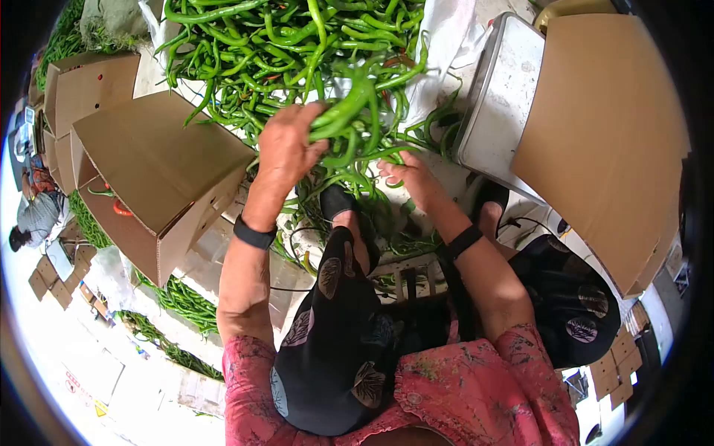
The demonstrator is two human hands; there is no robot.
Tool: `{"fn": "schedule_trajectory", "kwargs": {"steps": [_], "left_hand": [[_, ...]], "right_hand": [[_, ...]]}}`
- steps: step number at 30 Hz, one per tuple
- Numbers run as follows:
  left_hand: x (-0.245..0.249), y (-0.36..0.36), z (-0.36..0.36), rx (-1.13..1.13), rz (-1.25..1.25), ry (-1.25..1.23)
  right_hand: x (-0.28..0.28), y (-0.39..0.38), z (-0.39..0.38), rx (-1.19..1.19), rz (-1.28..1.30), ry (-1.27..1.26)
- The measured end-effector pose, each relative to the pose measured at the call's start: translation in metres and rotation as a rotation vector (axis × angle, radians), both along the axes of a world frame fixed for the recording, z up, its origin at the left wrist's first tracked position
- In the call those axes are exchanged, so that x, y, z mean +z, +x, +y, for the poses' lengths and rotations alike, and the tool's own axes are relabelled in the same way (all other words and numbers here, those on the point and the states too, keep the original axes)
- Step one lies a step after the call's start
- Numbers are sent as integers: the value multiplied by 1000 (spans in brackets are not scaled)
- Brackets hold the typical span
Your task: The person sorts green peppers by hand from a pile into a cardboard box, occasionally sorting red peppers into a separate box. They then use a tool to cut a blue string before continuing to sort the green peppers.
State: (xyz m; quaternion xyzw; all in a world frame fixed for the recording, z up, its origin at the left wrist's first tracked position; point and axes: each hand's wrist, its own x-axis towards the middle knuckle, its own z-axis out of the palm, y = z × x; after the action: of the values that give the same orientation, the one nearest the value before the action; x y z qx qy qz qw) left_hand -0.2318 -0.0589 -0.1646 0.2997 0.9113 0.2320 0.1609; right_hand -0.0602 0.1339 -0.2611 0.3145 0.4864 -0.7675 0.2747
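Note:
My left hand [288, 141] is closed around a bunch of long green chili peppers [349, 111], which is blurred by motion. Lower and to the right, my right hand [413, 180] has its fingers curled on the tip of a green chili pepper [396, 153]. Just beyond both hands lies a big heap of green chili peppers [253, 52], with a few reddish ones in it. More loose peppers hang or lie below my hands, around my feet.
An open cardboard box [160, 167] stands at left, with a red pepper [121, 209] inside. At right, another cardboard box [602, 134] rests by a metal-edged white tray [498, 97]. White plastic sheeting [446, 56] borders the heap. A person [41, 212] is at far left.

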Motion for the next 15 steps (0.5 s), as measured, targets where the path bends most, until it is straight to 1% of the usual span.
{"fn": "schedule_trajectory", "kwargs": {"steps": [1,2,3,4,5,7,8,9,11,12,13,14,15], "left_hand": [[-4,5,-13,134,-43,102],[-7,9,-24,138,-39,95],[-10,14,-34,327,-241,153],[-16,20,-40,515,-442,221],[-22,31,-41,537,-478,349],[-26,50,-45,668,-738,452],[-38,61,-50,741,-737,417],[-27,67,-41,773,-717,364],[-32,75,-38,597,-768,299],[-22,78,-32,496,-797,273],[-12,79,-27,401,-824,245],[-17,82,-25,392,-837,311],[-21,79,-19,396,-683,353]], "right_hand": [[-4,1,0,2,0,-7],[-11,2,-2,22,64,20],[-14,1,-5,43,127,50],[-5,-2,-7,-5,124,0],[-9,-3,-5,-3,125,6],[-15,3,-15,20,177,4],[-15,1,-18,24,100,-33],[-9,-5,-22,19,113,-36],[2,-13,-29,-134,171,-66],[2,-14,-33,-220,159,-213],[-7,-13,-33,-224,155,-212],[-21,-11,-36,-241,204,-281],[-23,-13,-39,-255,257,-352]]}}
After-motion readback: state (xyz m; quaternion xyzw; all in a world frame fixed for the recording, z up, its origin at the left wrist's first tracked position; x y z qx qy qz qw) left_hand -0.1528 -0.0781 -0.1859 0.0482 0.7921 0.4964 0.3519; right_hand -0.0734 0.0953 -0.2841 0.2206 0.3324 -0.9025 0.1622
